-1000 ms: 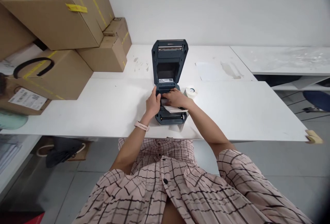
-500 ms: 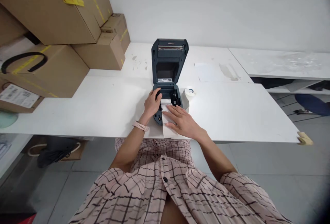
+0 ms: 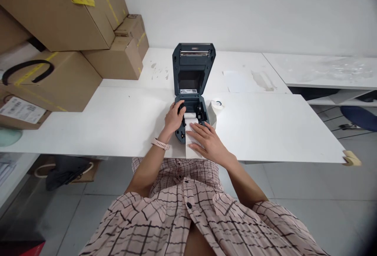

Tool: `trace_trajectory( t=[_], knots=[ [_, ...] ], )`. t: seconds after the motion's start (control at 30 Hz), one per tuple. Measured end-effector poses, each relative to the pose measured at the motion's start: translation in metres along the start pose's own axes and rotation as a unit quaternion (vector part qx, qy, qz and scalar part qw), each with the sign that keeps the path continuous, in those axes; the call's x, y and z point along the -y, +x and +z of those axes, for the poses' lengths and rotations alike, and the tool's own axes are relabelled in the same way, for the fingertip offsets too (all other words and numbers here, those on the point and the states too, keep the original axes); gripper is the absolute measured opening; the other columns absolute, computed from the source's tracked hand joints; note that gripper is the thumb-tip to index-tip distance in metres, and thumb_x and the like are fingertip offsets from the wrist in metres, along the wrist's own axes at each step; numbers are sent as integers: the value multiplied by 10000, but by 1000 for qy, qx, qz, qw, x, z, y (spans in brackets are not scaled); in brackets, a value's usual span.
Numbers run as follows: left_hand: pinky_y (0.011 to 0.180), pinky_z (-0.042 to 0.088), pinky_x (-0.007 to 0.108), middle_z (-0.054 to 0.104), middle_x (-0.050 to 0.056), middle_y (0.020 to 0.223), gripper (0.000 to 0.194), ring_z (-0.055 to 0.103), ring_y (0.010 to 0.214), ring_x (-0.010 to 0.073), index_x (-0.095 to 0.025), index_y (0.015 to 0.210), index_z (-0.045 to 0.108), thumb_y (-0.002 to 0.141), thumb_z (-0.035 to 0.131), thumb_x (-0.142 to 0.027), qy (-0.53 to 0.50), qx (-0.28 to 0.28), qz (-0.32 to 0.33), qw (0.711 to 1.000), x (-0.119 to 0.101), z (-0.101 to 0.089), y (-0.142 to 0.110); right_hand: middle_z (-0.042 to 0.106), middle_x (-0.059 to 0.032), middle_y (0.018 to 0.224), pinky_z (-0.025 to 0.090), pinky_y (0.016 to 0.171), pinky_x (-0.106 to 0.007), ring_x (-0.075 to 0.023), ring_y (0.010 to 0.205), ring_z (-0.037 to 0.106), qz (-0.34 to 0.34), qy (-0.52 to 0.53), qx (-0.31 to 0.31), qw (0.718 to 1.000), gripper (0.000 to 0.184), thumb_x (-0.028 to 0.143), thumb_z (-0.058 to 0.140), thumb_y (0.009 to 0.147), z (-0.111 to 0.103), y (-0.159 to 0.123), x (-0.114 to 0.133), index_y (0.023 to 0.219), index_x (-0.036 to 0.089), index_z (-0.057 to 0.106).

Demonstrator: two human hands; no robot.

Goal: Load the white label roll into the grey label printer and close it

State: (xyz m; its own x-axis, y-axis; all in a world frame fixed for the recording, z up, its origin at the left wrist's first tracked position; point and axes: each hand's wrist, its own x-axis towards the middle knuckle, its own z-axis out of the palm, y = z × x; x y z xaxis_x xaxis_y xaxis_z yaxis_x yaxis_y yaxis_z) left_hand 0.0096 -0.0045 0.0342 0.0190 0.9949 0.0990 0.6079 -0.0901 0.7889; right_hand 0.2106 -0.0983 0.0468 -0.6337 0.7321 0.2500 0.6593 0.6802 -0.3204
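Observation:
A dark grey label printer [image 3: 180,135] stands on the white table with its lid [image 3: 193,61] tilted up and back. A white label strip [image 3: 191,146] runs from its inside over the front to the table edge. My left hand [image 3: 173,117] grips the printer's left side, with the fingertips bent over its inner edge; what lies under them is hidden. Over the printer's front right, my right hand [image 3: 210,142] lies flat, fingers spread, its fingertips on the strip. Close to the printer's right side is a white paper roll [image 3: 217,106] with a loose tail.
Cardboard boxes [image 3: 59,16] are stacked at the back left, with a black curved band [image 3: 28,63] on one. A thin white sheet [image 3: 238,81] lies behind right. The table [image 3: 279,130] ends close to my body; tan padding [image 3: 351,158] covers its right corner.
My right hand has shifted very slightly downward along the label strip, and a little more of the strip shows. My left hand and the printer stay in place.

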Motion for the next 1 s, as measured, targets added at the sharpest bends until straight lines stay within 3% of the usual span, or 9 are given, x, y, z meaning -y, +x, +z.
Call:
trace_trajectory(
  t=[0.27,0.37,0.47,0.5,0.6,0.67,0.73,0.83,1.0],
  knots=[
    [1187,432,555,544,135,1562,498,513,1455,336,-282,1488,548,1039,431,-464,7,17,-7,1000,0,-1,1,539,-78,1611,318,1278,-649,-305,1518,488,2,103,10,995,452,501,539,1055,-12,-5,-8,1461,318,615],
    [1188,423,584,506,135,1603,522,471,1498,357,-297,1510,532,1041,415,-492,12,30,-21,999,-3,-3,1,655,-32,1504,358,1273,-599,-279,1441,576,24,197,-92,976,400,511,558,1043,-36,10,-31,1406,374,655],
    [1228,375,595,444,117,1668,565,351,1584,361,-307,1547,493,1042,393,-539,-6,49,-25,998,-5,-5,-2,575,-35,1582,398,1257,-548,-288,1496,506,110,252,-269,923,536,637,511,1022,-60,59,-79,1480,368,580],
    [1249,351,589,412,106,1694,591,312,1605,353,-310,1570,462,1042,382,-562,-21,55,-24,998,-5,-5,-4,491,-26,1651,377,1269,-546,-291,1545,438,124,276,-288,909,625,706,474,1006,-66,83,-98,1530,367,516],
    [1294,308,543,278,72,1764,710,267,1630,321,-330,1652,299,1026,349,-661,-92,58,-42,993,1,-4,-20,370,19,1717,304,1292,-565,-270,1616,305,130,373,-259,881,773,839,253,982,-78,160,-146,1588,380,396],
    [1290,336,513,198,66,1786,798,261,1633,312,-343,1680,200,997,332,-736,-137,46,-73,987,8,-4,-34,449,-8,1661,289,1287,-590,-282,1608,317,107,426,-235,867,881,886,189,951,-82,199,-160,1562,302,440],
    [1251,409,496,197,83,1786,846,294,1621,309,-345,1687,155,977,310,-780,-170,26,-106,979,17,-7,-46,558,-42,1558,313,1277,-602,-307,1559,403,86,462,-222,854,970,919,172,921,-83,214,-156,1493,221,528],
    [1167,506,482,318,142,1741,852,459,1538,301,-319,1692,118,989,286,-770,-231,0,-147,962,27,-18,-57,640,-36,1457,346,1283,-567,-305,1490,501,81,464,-228,852,964,920,158,919,-79,185,-129,1428,230,598],
    [1179,490,468,376,126,1717,762,477,1526,281,-317,1681,191,1025,301,-689,-288,-28,-135,948,20,-34,-56,581,37,1565,297,1322,-546,-266,1547,439,101,369,-190,904,720,741,132,1045,-52,74,-70,1417,372,625]
  ],
)
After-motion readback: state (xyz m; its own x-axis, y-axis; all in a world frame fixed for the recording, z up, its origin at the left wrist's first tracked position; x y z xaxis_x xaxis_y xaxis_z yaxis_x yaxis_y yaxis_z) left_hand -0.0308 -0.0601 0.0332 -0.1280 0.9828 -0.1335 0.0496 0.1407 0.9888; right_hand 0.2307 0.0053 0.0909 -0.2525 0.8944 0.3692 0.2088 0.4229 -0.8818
